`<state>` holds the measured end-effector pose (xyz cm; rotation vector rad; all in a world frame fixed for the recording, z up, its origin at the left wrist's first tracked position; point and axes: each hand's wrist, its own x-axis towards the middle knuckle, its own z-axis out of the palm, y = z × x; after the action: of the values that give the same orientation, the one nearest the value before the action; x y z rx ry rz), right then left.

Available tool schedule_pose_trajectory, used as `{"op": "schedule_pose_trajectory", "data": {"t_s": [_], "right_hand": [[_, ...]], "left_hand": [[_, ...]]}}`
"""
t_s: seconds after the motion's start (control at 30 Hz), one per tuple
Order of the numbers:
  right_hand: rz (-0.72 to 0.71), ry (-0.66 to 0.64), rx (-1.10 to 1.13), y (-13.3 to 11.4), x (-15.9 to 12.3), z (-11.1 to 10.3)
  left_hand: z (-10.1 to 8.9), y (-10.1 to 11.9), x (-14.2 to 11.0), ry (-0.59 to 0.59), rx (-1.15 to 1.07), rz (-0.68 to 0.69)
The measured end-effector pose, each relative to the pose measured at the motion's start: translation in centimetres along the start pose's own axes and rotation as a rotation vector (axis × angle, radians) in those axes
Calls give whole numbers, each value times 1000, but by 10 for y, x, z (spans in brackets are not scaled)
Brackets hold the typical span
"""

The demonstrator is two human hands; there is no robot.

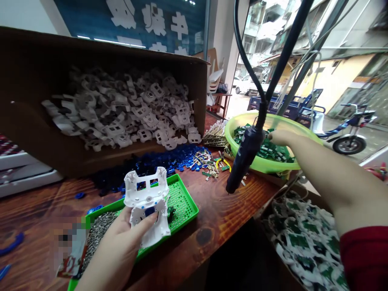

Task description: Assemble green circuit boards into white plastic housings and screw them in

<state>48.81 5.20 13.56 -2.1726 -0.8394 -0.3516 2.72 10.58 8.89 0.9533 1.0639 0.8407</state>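
Observation:
My left hand (121,238) is closed around a white plastic housing (147,190) with two window-like cutouts and a small blue piece in it. My thumb presses on its lower part, above a green perforated tray (184,202). A heap of small metal screws (100,230) lies in the tray's left end. Over at the right, my right hand (280,138) reaches into a yellow-green basin (273,165) of green circuit boards (273,151). Its fingers show too little to tell whether they grip a board. Between my hands hangs a black electric screwdriver (245,157), tip down.
A large cardboard box (200,93) full of white housings stands behind. Blue plastic parts (157,159) are heaped before it, near yellow-handled pliers (223,163). Below the table's right edge, another box holds housings with boards (303,238).

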Motion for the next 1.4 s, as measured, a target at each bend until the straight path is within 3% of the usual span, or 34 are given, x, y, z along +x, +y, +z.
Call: {"op": "schedule_pose_trajectory", "data": {"t_s": [0.1,0.2,0.3,0.37,0.47,0.53,0.57,0.6,0.63,0.7,0.87,1.07,1.2,1.3,1.4], "right_hand": [[96,-167,-69,17,15,-6],[136,-210,-124,26,18,-16],[91,-146,-129,25,2,-29],[-4,-31,-92,18,-26,-39],[-240,171,23,-2,-95,-46],[-484,214,99,-20,-149,-44],[-860,99,125,-29,-175,-40],[-1047,-84,127,-37,-199,-34],[-1170,-252,93,-45,-220,-26],[-1308,-408,-91,-58,-252,-7],[-1291,-523,-94,-68,-280,35],[-1070,-893,59,-46,-258,36],[-980,-987,64,-37,-249,41],[-965,-956,195,-52,-257,39],[-936,-733,488,-85,-272,29]], "left_hand": [[3,6,-12,-4,7,11],[1,8,-24,18,3,-49],[-6,0,-37,16,-1,-189],[-12,-9,-46,-5,-47,-246],[-16,-26,-58,-28,-121,-296],[-15,-38,-65,-39,-154,-310],[-14,-44,-67,-46,-174,-303],[-13,-48,-69,-49,-197,-282],[-13,-53,-71,-47,-229,-258],[-14,-60,-74,-25,-286,-216],[-30,-72,-80,23,-385,-178],[-48,-80,-80,3,-608,-184],[-48,-84,-75,19,-616,-205],[-47,-89,-72,-21,-574,-187],[-44,-91,-69,-84,-541,-103]]}}
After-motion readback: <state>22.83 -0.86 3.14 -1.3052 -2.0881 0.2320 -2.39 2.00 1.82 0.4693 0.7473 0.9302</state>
